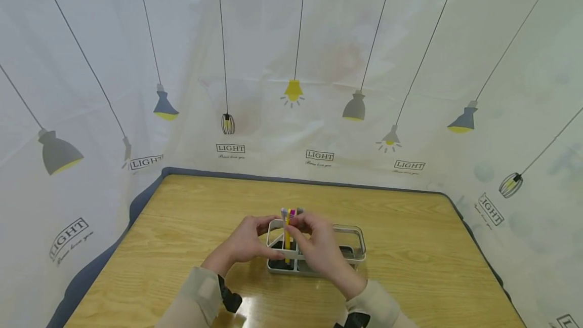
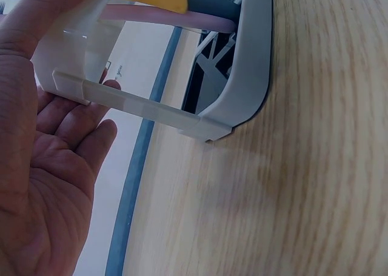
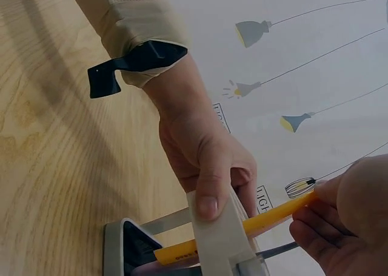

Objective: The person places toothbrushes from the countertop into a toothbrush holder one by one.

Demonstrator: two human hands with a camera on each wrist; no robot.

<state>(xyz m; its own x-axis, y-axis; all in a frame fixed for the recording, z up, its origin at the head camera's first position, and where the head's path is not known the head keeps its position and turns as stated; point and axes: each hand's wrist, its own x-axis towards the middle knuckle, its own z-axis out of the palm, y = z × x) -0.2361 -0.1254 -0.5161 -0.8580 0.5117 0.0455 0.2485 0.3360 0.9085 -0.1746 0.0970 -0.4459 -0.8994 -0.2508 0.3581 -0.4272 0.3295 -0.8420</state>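
Note:
A holder with a pale raised rim (image 1: 357,256) and divided compartments stands at the table's middle. My left hand (image 1: 248,239) grips the left end of the rim, thumb in front and fingers behind, as the right wrist view also shows. My right hand (image 1: 321,247) pinches a yellow toothbrush (image 1: 287,239) near its upper end. This toothbrush stands upright inside the left part of the holder, its pink-purple head (image 1: 292,212) just above my fingertips. Close beside it, a pink handle (image 2: 157,14) and a grey-topped brush (image 1: 299,210) show in the holder.
The holder rests on a wooden table (image 1: 191,211) with a dark blue edge (image 1: 273,180) at the back. Behind it hangs a pale sheet (image 1: 264,39) printed with lamps. A dark wrist strap (image 3: 154,56) sits over my left sleeve (image 3: 130,24).

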